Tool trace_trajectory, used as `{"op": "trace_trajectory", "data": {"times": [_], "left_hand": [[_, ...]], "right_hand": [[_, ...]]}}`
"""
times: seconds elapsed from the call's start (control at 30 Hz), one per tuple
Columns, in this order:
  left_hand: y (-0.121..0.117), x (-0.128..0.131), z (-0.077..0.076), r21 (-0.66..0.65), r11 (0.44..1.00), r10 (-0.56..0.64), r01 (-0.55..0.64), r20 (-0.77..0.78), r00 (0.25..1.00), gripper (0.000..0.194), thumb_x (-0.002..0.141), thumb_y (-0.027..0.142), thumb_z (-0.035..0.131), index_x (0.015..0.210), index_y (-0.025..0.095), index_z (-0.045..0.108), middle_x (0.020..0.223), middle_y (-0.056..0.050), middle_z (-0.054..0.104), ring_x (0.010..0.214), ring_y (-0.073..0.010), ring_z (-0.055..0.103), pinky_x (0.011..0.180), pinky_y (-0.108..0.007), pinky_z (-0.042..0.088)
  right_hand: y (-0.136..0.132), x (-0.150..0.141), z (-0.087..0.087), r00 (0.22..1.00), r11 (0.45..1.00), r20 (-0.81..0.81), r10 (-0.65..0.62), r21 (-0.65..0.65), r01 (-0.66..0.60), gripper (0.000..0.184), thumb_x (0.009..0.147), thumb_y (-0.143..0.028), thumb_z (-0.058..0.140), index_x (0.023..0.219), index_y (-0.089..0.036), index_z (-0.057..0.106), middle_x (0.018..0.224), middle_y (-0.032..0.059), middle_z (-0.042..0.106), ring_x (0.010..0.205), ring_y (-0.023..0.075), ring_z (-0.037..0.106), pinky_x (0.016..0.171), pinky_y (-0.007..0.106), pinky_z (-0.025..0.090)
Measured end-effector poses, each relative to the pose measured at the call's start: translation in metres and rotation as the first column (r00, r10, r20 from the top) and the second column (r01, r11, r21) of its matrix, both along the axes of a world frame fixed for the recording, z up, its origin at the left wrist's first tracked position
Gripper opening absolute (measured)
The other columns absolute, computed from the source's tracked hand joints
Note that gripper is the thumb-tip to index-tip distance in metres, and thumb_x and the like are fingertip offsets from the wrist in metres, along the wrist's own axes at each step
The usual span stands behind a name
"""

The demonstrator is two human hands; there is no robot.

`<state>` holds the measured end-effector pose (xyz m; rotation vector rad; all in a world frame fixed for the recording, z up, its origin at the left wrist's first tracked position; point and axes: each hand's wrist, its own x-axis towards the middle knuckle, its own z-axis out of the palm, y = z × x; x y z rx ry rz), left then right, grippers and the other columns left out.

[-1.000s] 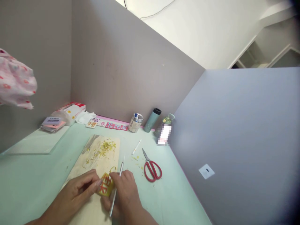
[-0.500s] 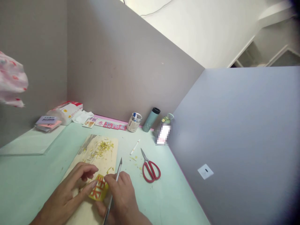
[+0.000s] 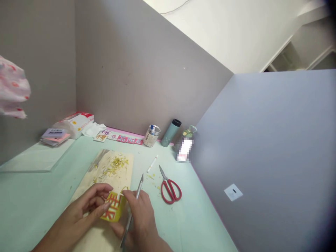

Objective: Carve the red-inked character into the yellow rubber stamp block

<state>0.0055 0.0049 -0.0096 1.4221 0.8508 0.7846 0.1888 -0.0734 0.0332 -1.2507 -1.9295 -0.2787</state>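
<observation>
A small yellow paper piece [image 3: 113, 208] with a red cut-out character lies on a pale wooden board [image 3: 110, 175]. My left hand [image 3: 84, 210] pinches its left edge with thumb and fingers. My right hand [image 3: 140, 217] grips a slim silver craft knife [image 3: 132, 211], blade pointing up and away, while its fingertips touch the paper's right edge. Several yellow paper scraps [image 3: 115, 164] are scattered on the far part of the board.
Red-handled scissors [image 3: 169, 187] and a white pen [image 3: 152, 163] lie right of the board on the mint-green desk. At the back wall stand a jar [image 3: 151, 135], a teal flask [image 3: 170, 133], paper characters [image 3: 118, 137], a tissue pack [image 3: 75, 124]. Grey partitions enclose the desk.
The yellow paper has shifted a little under both hands. The knife in my right hand has tilted, its tip now leaning further right. The view shifted slightly.
</observation>
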Motion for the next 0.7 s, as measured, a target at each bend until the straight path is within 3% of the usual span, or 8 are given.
{"op": "trace_trajectory", "data": {"times": [0.23,0.4,0.7], "left_hand": [[0.000,-0.005,0.000,-0.016,0.999,-0.044,0.044,-0.024,0.999,0.059,0.088,0.070,0.053,0.130,0.028,0.046,0.108,-0.005,0.070,0.110,-0.0254,0.067,0.094,-0.029,0.055],[0.001,-0.003,-0.001,-0.001,1.000,-0.001,0.001,-0.050,0.999,0.064,0.084,0.074,0.054,0.127,0.027,0.049,0.118,-0.007,0.068,0.116,-0.0285,0.064,0.098,-0.032,0.054],[0.004,-0.003,-0.016,-0.049,0.997,-0.066,0.064,-0.051,0.996,0.061,0.086,0.071,0.054,0.130,0.029,0.047,0.111,-0.005,0.071,0.113,-0.0269,0.067,0.100,-0.033,0.054]], "right_hand": [[0.000,0.001,-0.002,1.000,1.000,-0.011,-0.009,0.005,0.009,0.046,0.094,-0.033,0.059,0.134,-0.015,0.045,0.105,0.0144,0.070,0.082,0.0275,0.063,0.072,0.042,0.056],[0.002,0.003,-0.002,1.000,1.000,-0.009,-0.004,0.028,0.004,0.046,0.095,-0.033,0.058,0.134,-0.014,0.044,0.104,0.0145,0.070,0.084,0.0277,0.063,0.074,0.042,0.056],[0.001,0.006,-0.006,0.999,0.998,-0.032,0.015,-0.060,-0.017,0.046,0.097,-0.037,0.054,0.136,-0.015,0.043,0.107,0.0139,0.069,0.087,0.0276,0.063,0.077,0.042,0.055]]}}
